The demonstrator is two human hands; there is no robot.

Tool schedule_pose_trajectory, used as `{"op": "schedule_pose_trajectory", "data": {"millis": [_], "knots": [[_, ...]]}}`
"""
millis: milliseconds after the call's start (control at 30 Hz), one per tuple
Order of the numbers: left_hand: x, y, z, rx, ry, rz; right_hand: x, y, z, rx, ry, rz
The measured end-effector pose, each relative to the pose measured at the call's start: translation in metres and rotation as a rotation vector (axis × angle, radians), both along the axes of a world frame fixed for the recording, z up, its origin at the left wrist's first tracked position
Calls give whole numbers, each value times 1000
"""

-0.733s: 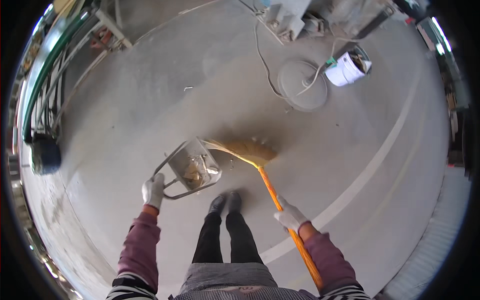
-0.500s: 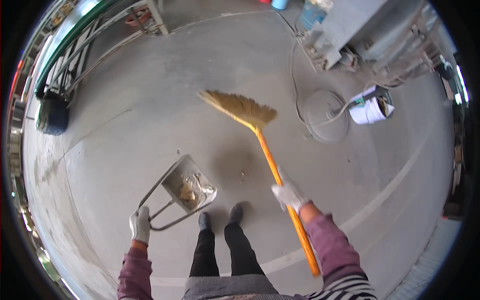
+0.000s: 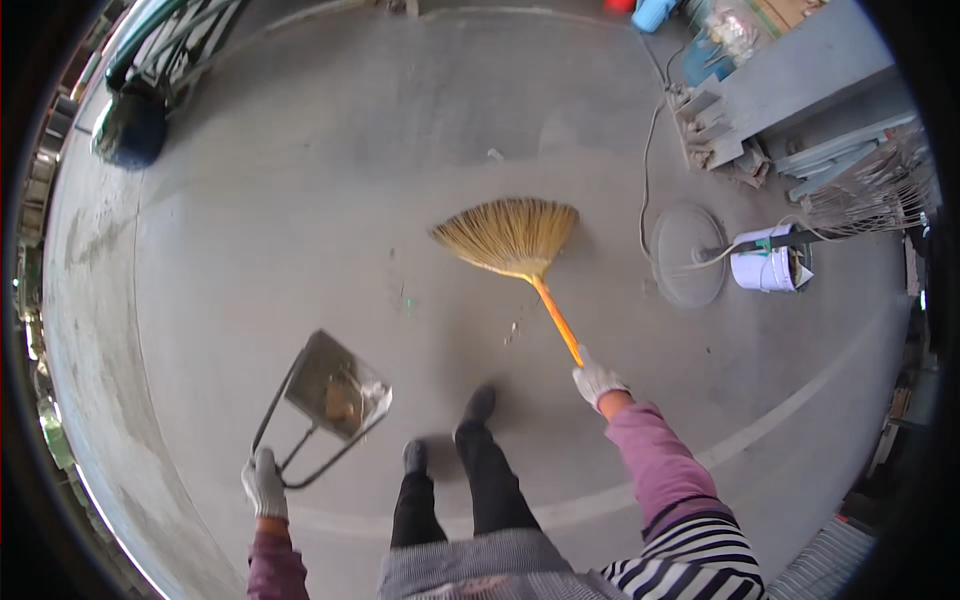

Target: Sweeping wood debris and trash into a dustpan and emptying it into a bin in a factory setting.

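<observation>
My left hand [image 3: 264,484], in a white knit glove, is closed round the frame handle of a grey dustpan [image 3: 318,372]. Scraps of pale and brown debris [image 3: 345,400] lie in the pan. In a matching glove, my right hand [image 3: 598,380] grips the orange handle of a broom [image 3: 512,236]. The broom's straw bristles fan out ahead of me, over the grey floor. A few small bits of litter [image 3: 512,333] lie on the floor between the broom and my feet.
A white bucket [image 3: 764,270] and a round disc-shaped base [image 3: 690,255] with a cable stand at the right. Behind them is a grey metal machine [image 3: 790,70]. A dark bin [image 3: 130,130] and a green-railed frame [image 3: 165,45] are at the far left.
The broom head has swung right and its bristles now show as a wide fan. My right hand is nearer the bristles' side, and the dustpan has shifted left. My feet have stepped.
</observation>
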State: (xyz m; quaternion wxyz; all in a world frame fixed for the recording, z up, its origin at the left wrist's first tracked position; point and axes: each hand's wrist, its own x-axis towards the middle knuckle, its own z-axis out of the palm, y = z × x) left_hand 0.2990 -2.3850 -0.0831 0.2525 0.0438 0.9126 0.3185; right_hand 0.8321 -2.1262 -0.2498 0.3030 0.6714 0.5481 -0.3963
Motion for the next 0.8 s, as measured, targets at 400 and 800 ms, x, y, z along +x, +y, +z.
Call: {"op": "schedule_pose_trajectory", "data": {"millis": [400,800], "knots": [[-60,0,-78,-100,9,-158,-125,-93,116,-7,101,64],[-56,13,-64,-105,-174,-296,-101,-182,102,-12,-136,59]]}}
